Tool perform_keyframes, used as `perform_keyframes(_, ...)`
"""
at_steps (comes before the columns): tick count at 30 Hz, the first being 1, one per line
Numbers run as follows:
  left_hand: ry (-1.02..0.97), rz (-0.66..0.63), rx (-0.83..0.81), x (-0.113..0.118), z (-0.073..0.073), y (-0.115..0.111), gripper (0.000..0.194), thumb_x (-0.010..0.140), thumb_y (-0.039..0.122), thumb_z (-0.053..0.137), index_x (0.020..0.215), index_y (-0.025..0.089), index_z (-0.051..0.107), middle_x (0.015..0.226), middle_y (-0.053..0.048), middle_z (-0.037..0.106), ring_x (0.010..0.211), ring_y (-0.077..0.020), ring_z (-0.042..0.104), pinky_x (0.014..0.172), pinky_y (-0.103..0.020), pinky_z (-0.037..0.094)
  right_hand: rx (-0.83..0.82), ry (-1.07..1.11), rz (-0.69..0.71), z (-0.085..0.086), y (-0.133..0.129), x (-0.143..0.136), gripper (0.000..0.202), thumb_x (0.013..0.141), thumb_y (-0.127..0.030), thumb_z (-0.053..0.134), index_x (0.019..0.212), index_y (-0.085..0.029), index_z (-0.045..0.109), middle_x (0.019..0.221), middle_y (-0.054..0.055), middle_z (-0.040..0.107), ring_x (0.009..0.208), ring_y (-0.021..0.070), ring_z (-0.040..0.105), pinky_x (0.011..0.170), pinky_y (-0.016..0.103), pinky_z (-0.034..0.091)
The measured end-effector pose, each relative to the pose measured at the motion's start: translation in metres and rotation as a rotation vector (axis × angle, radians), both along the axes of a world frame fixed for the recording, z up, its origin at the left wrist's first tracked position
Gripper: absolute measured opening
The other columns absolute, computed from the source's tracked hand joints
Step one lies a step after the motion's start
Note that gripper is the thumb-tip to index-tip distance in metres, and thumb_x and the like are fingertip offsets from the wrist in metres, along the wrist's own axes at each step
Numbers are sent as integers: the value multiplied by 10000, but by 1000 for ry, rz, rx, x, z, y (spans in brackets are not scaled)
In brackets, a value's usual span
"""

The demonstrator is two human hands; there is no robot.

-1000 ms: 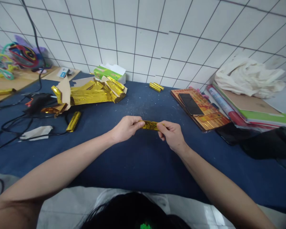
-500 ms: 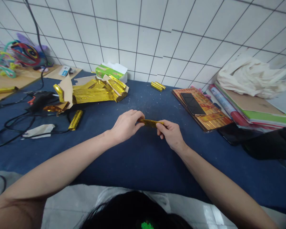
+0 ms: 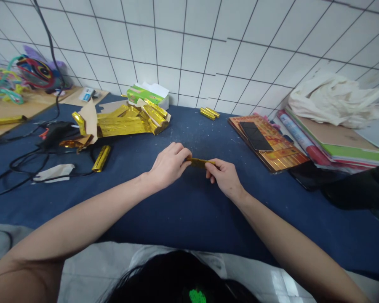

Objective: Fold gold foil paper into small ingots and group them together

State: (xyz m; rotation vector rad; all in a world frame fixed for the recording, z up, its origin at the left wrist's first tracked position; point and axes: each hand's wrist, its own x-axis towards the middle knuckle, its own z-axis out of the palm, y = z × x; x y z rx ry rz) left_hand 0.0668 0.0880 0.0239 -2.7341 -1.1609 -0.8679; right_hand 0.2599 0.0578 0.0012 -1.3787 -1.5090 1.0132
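Observation:
A narrow strip of gold foil paper (image 3: 198,163) is stretched between my two hands over the blue cloth (image 3: 189,210). Its left end is pinched in my left hand (image 3: 172,164), with fingers closed and the knuckles facing up. At the other end, the thumb and forefinger of my right hand (image 3: 222,173) grip the strip. Whether the strip is folded or rolled is hard to make out. To the left lies a gold foil roll (image 3: 101,158), apart from my hands. Behind it is a pile of gold foil sheets and rolls (image 3: 123,125).
A black glue gun (image 3: 55,132) with a looping cable lies at left, near a white paper scrap (image 3: 55,173). Small gold rolls (image 3: 209,112) sit by the tiled wall. A phone (image 3: 255,136) rests on orange-gold packets (image 3: 287,162) at right, beside stacked folders (image 3: 353,145).
Both hands stay on the foil strip. The right hand has shifted slightly left, toward the left hand, and a little less of the strip shows between them.

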Motion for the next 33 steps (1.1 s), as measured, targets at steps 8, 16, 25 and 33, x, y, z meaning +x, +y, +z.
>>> perform_keyframes(8,109,11,-29,1,1,1,45,830,172,512,795,155,535,790,-33,554,763,-171,486,669,-272,404,145,-218,-52,-3,5,6,306,778,-369,559,1015,-176,577,780,23,626,584,126,570,552,275,463)
perform_keyframes(16,259,-12,42,0,-7,-1,91,844,161,473,779,161,538,762,-38,550,740,-179,493,650,-284,407,635,-739,11,10,-3,9,141,791,-268,580,901,-206,644,862,67,579,833,210,541,753,368,460)
perform_keyframes(25,267,-87,-62,-8,-13,-1,137,861,156,438,819,144,568,784,-49,563,753,-175,508,666,-284,436,674,-849,148,-3,-3,5,190,839,-181,498,769,-184,674,792,65,590,743,178,503,684,321,449)
perform_keyframes(33,142,-91,-269,-11,-16,1,161,850,165,462,812,160,619,802,-52,575,804,-174,532,714,-296,463,628,-787,206,-3,-2,5,210,851,-168,470,790,-173,671,821,69,635,774,184,524,699,331,447)
